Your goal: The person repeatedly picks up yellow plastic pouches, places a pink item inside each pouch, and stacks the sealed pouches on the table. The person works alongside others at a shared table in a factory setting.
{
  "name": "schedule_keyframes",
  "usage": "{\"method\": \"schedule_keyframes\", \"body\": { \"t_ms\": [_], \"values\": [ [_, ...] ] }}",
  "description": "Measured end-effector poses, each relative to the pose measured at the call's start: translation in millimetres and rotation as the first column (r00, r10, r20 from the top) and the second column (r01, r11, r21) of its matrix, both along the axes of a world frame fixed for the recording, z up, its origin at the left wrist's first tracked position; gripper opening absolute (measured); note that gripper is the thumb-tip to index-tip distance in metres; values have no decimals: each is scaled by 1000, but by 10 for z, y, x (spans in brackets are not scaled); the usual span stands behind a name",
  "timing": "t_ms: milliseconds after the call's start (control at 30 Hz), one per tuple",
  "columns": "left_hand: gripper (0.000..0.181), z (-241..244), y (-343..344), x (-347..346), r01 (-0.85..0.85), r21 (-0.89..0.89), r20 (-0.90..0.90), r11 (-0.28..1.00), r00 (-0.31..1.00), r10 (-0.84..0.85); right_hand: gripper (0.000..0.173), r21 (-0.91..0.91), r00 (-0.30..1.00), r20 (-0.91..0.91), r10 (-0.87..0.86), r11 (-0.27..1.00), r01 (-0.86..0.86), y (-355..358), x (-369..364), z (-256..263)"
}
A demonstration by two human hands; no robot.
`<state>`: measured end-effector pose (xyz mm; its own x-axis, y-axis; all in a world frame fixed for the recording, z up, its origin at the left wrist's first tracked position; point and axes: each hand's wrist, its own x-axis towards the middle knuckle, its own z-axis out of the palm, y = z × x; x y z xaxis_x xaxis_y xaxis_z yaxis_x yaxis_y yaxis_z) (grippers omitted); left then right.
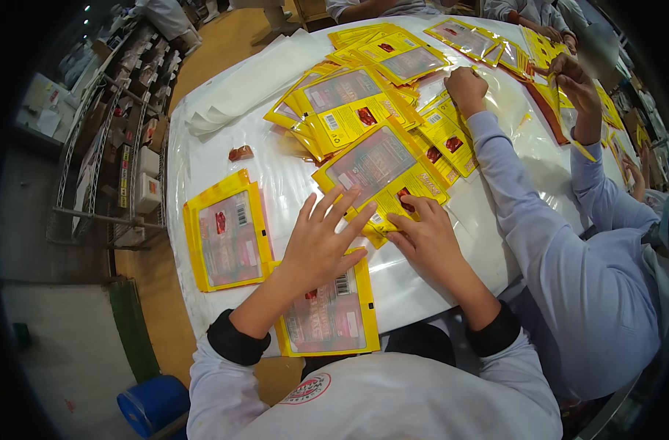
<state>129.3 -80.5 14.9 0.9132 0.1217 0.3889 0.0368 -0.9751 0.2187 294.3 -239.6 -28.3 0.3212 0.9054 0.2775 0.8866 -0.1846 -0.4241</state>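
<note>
A yellow plastic pouch [384, 165] with a clear window, a barcode and a red food picture lies at the near end of a loose pile. My right hand [431, 234] pinches its near edge between thumb and forefinger. My left hand [326, 236] is open, fingers spread, with the fingertips at the pouch's left near corner. Below my left wrist lies a stack of similar pouches [329, 324], partly covered by the hand and forearm. A second neat stack [230, 236] sits to the left. Beyond, more pouches [345, 104] overlap in a heap.
A white plastic sheet covers the round-cornered table [202, 159]. A small reddish-brown packet [241, 153] and pale sheets [246, 88] lie on it. At right, a co-worker's arm [510, 159] reaches across, fist by the heap. Wire shelving [114, 165] and a blue drum [153, 404] stand left.
</note>
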Motion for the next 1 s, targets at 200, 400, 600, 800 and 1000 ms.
{"method": "schedule_keyframes", "body": {
  "t_ms": [200,400,600,800,1000],
  "values": [
    [53,-239,317,357,229,-144,-104,963,964,-245,20,308,865,-500,50,944,123,56,48,-100],
    [36,563,850,468,29,-195,652,980,751,108,41,615,903,-429,-25,724,312,-19,199,-105],
    [44,84,1582,782,-19,52,56,998,998,16,42,632,929,-370,-10,730,260,-28,202,-38],
    [55,117,1717,1076,-111,-139,-347,984,936,56,43,577,922,-386,11,783,233,-82,200,14],
    [58,-428,1318,1494,-221,-1,-318,975,925,209,43,584,932,-363,6,780,223,-106,194,28]
  ]
}}
